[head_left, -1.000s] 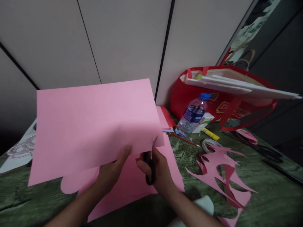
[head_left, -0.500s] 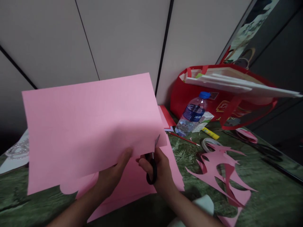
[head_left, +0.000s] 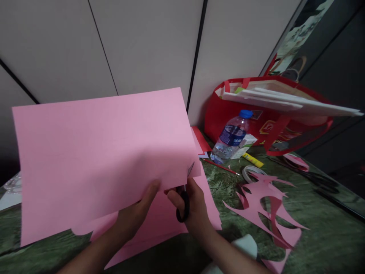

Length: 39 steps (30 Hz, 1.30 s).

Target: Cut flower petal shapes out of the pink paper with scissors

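A large sheet of pink paper [head_left: 99,152] is held up in front of me. My left hand [head_left: 139,209] grips its lower edge, with the thumb on the near face and the other fingers hidden behind. My right hand [head_left: 192,205] holds black-handled scissors [head_left: 186,207] at the sheet's lower right corner. The blades are around the paper there, and a short cut runs up from the bottom edge. Beneath both hands more pink sheets [head_left: 159,224] lie stacked on the green marbled table [head_left: 216,190].
Right of the sheets lie pink paper offcuts [head_left: 278,217], a tape roll [head_left: 252,173], a red pencil [head_left: 222,166] and a yellow tube [head_left: 252,160]. A water bottle [head_left: 230,139] leans before a red bag [head_left: 216,110]. Another pair of scissors [head_left: 322,180] lies at far right.
The left side of the held sheet has swung left and slightly nearer. Both hands stay in nearly the same place, and the scissors have barely moved.
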Each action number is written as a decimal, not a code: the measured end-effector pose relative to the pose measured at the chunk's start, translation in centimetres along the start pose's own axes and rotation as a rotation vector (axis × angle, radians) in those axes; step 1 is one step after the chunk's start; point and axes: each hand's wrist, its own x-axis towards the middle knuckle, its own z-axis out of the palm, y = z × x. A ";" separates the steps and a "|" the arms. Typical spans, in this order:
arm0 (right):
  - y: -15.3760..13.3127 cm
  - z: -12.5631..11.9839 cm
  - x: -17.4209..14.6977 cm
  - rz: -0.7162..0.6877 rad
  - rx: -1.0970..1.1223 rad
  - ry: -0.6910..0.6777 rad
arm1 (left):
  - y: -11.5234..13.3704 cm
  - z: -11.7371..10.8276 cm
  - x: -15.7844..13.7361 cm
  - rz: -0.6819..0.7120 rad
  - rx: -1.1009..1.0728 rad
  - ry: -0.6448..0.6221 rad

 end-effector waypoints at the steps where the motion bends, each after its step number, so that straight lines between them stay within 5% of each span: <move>1: 0.0 0.0 0.0 0.003 0.004 0.003 | -0.1 0.0 0.0 -0.004 0.004 -0.003; 16: -0.2 0.0 0.1 0.012 -0.053 0.028 | 0.1 0.0 -0.1 0.026 0.007 -0.020; 23: -0.8 -0.2 0.4 -0.034 -0.093 0.040 | 0.7 0.2 -0.2 -0.113 0.009 0.002; 39: -0.3 0.0 0.3 -0.014 -0.088 0.059 | 0.6 0.3 -0.2 -0.030 -0.030 0.002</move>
